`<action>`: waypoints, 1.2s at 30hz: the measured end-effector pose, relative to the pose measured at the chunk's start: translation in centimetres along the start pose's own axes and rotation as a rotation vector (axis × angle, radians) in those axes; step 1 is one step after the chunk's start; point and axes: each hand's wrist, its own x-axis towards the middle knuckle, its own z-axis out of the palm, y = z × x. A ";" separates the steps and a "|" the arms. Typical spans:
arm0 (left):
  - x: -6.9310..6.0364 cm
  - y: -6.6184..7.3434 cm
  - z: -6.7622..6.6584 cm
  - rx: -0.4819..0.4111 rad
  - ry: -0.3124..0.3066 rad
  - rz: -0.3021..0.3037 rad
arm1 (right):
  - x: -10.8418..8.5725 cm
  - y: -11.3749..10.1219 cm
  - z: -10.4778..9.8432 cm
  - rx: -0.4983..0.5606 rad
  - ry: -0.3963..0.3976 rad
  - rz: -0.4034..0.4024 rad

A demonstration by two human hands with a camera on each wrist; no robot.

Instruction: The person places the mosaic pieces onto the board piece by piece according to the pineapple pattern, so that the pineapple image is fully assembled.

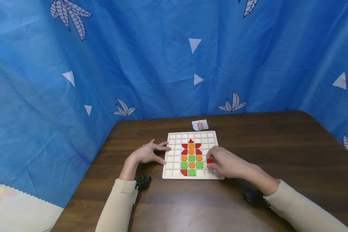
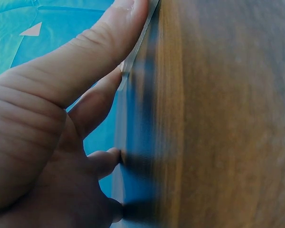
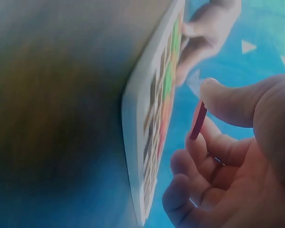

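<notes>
A white gridded board (image 1: 169,173) lies on the table, with red, orange and green tiles forming a figure down its middle. A red triangle (image 1: 190,141) tops the figure; a green square (image 1: 192,172) and a red quarter-circle (image 1: 184,172) form its bottom row. My right hand (image 1: 230,163) pinches a flat red tile (image 3: 198,121) between thumb and forefinger, above the board's right side. The tile's full shape is partly hidden by the fingers. At the board's left edge, my left hand (image 1: 146,154) touches it with thumb and fingers spread.
Behind the board lies a small paper card (image 1: 200,125) printed with a similar coloured figure on a grid. The dark wooden table (image 1: 174,206) meets a blue patterned curtain (image 1: 168,64) at the back and left. Dark devices (image 1: 143,182) are strapped at the wrists.
</notes>
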 end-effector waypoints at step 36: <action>0.0 -0.1 -0.2 0.007 -0.011 0.017 | 1.3 -2.6 3.0 -0.111 -0.008 -0.129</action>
